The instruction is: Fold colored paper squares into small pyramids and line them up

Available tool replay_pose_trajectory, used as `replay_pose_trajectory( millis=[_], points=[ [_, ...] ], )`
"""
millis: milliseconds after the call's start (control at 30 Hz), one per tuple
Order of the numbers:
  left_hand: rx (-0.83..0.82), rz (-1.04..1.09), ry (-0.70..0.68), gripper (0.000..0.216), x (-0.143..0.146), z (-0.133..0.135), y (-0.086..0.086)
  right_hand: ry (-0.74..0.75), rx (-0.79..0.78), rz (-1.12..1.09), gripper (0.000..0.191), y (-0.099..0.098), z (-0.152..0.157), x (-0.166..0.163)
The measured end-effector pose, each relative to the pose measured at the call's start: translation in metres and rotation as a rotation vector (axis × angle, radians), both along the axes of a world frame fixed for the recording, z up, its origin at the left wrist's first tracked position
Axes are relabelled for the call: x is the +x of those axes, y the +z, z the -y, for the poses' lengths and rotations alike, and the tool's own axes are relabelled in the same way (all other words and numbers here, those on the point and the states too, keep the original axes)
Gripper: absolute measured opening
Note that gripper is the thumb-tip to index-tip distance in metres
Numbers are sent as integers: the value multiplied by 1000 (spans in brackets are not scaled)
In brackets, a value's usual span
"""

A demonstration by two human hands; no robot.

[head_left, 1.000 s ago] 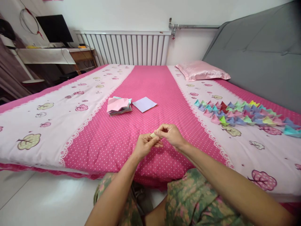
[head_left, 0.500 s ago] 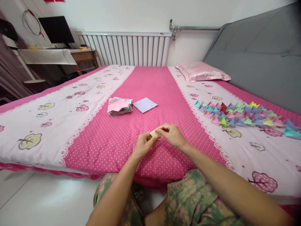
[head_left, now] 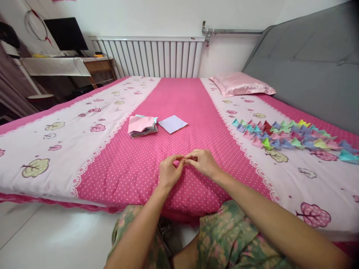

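Observation:
My left hand and my right hand meet fingertip to fingertip just above the pink bedspread. Both are closed in a pinch on a small folded piece of pale yellow paper, which is now almost wholly hidden by the fingers. Beyond them lies a thin pile of square paper, lilac on top. Left of it is a thicker, uneven paper stack with a pink sheet uppermost. Rows of small folded paper boats in many colours stand on the right side of the bed.
A pink pillow rests at the far right, by the grey padded headboard. Behind the bed are a white radiator and a pipe with a valve. A desk with a monitor stands at the far left.
The fingertips have drawn together and the hands have turned slightly, so the pale yellow paper that showed between them is now hidden. The sheets and boats have not moved.

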State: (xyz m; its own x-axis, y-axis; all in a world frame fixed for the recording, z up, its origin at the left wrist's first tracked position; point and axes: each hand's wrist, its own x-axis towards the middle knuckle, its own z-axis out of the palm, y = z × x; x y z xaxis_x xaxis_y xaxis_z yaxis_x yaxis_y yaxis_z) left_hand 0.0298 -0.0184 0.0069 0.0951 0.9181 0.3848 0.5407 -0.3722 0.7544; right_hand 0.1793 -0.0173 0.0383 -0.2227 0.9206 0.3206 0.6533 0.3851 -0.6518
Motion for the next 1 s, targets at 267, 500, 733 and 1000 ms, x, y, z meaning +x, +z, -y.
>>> replay_pose_trajectory(
  millis=[267,500,733,1000],
  points=[
    [-81,-28,21,13,-3,-1,-2,7,-83,-51,14,-12,-3,-5],
    [-39,-69,16,13,-3,-1,-2,1,-148,-159,16,-13,-3,-6],
    [4,-62,-5,14,-3,-1,-5,-8,-145,-132,16,-10,-2,-7],
    [0,-89,11,11,-2,0,-5,-40,-122,-79,14,-6,-1,-7]
  ],
)
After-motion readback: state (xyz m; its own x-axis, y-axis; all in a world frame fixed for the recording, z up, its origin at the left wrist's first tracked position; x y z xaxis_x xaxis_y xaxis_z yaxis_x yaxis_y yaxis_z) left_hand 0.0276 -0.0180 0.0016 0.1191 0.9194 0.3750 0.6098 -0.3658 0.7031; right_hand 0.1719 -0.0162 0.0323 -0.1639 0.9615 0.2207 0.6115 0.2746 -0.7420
